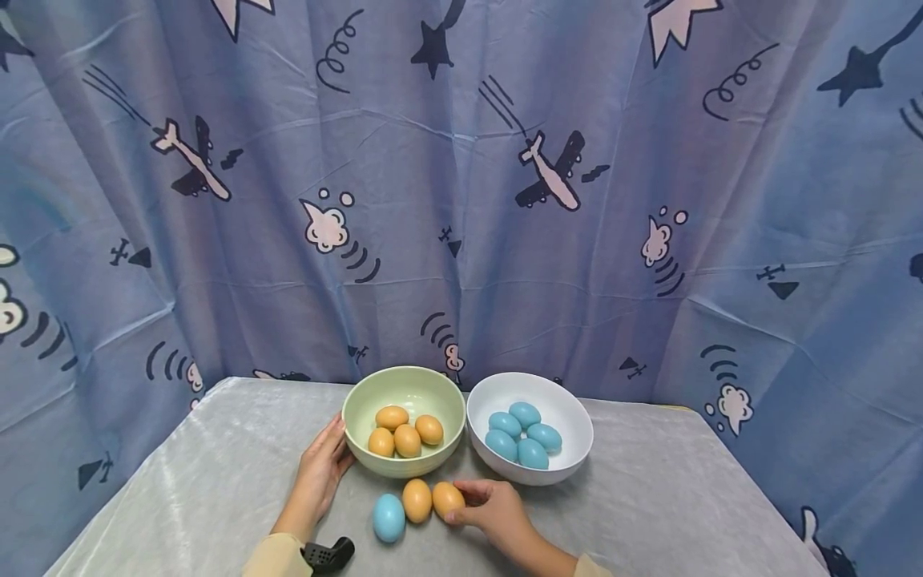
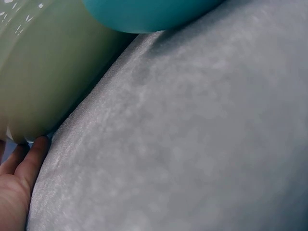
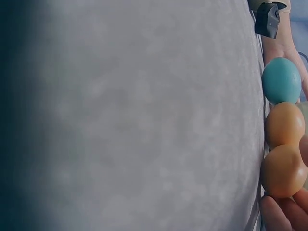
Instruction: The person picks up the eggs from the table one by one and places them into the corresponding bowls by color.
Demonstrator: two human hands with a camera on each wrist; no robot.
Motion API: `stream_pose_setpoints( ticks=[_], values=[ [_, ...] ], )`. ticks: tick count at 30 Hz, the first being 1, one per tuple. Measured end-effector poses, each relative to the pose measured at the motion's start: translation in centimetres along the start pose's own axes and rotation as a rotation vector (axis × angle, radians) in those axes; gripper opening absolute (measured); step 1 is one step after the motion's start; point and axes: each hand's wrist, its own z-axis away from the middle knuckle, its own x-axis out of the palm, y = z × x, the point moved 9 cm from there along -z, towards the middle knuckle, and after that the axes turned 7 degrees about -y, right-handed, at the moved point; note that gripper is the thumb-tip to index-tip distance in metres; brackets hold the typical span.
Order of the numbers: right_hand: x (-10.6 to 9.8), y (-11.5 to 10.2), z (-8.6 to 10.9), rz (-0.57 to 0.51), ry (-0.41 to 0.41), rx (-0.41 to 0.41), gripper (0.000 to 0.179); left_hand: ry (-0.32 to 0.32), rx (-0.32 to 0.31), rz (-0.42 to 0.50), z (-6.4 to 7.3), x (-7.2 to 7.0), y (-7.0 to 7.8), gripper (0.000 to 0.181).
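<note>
Thumb and fingers of my right hand [image 1: 497, 510] pinch an orange egg [image 1: 449, 501], which is on or just above the cloth. Touching it on the left is a second orange egg [image 1: 417, 502], and beside that a blue egg [image 1: 388, 518]. The right wrist view shows these eggs in a row, the blue egg [image 3: 282, 81] farthest from the right fingers. My left hand [image 1: 322, 465] rests with extended fingers against the left side of a green bowl [image 1: 404, 467]; its fingers [image 2: 34, 161] touch the bowl low down. Several orange eggs [image 1: 407, 441] lie inside that bowl.
A white bowl [image 1: 530, 477] holding several blue eggs [image 1: 533, 453] stands right beside the green one. Both are on a table with a pale grey cloth [image 1: 663, 497]. A patterned blue curtain [image 1: 404, 264] hangs behind the table. A black device [image 1: 328, 554] sits at the left wrist.
</note>
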Motion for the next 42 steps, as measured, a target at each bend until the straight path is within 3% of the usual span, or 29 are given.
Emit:
stream_pose_setpoints(
  ticks=[18,26,42],
  values=[
    [-0.2,0.2,-0.5,-0.034,0.034,0.010,0.045,-0.001,-0.001,0.002,0.1,0.0,0.0,0.066],
    [-0.7,-1.3,-0.4,-0.055,0.040,-0.068,0.047,0.006,0.002,0.005,0.1,0.0,0.1,0.064],
    [-1.1,-4.4,-0.4,-0.073,0.017,-0.094,0.045,0.010,0.000,0.009,0.0,-0.1,0.0,0.065]
  ],
)
